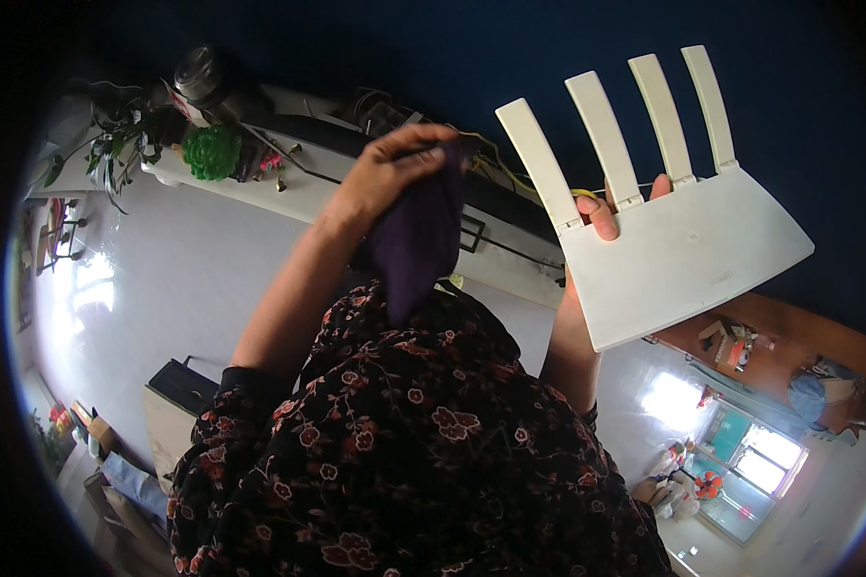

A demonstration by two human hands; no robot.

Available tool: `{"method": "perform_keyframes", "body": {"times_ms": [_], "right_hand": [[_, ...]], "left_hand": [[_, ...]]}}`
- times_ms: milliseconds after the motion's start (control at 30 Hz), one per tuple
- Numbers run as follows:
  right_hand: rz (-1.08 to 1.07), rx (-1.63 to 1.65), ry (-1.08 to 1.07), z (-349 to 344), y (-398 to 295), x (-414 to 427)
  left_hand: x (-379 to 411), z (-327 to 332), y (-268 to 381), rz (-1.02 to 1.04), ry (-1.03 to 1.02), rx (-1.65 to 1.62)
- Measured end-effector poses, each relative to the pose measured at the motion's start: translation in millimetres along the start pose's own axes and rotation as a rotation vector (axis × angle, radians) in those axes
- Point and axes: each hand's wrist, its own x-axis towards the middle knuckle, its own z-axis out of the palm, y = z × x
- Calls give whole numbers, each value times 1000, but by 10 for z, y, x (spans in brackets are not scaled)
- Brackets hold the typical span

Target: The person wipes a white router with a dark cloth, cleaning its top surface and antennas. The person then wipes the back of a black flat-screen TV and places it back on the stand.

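Note:
My right hand [600,216] grips a white Wi-Fi router [685,252] from behind, with fingertips curling over the edge between its antennas. Several long flat antennas point up from that edge, and the broad top face is turned towards me. A yellow cable [509,169] runs to the router's back edge, where its end is hidden. Pinched in my left hand [404,162] is a dark purple cloth [422,238], which hangs down in front of my floral top. The cloth is apart from the router.
A long white cabinet [296,187] runs along the dark blue wall [418,50]. On it stand a green ornament [211,153], a metal pot [196,71] and a leafy plant [119,137]. A brown wooden surface [779,324] with small items lies at right. Pale floor [209,267] stretches behind.

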Motion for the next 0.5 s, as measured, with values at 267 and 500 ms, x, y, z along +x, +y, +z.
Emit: {"method": "perform_keyframes", "body": {"times_ms": [267, 500], "right_hand": [[184, 194, -298, -168, 27, 60], [206, 177, -326, -93, 43, 58]], "left_hand": [[-157, 618, 54, -302, -196, -218], [-161, 706, 67, -255, -118, -202]]}}
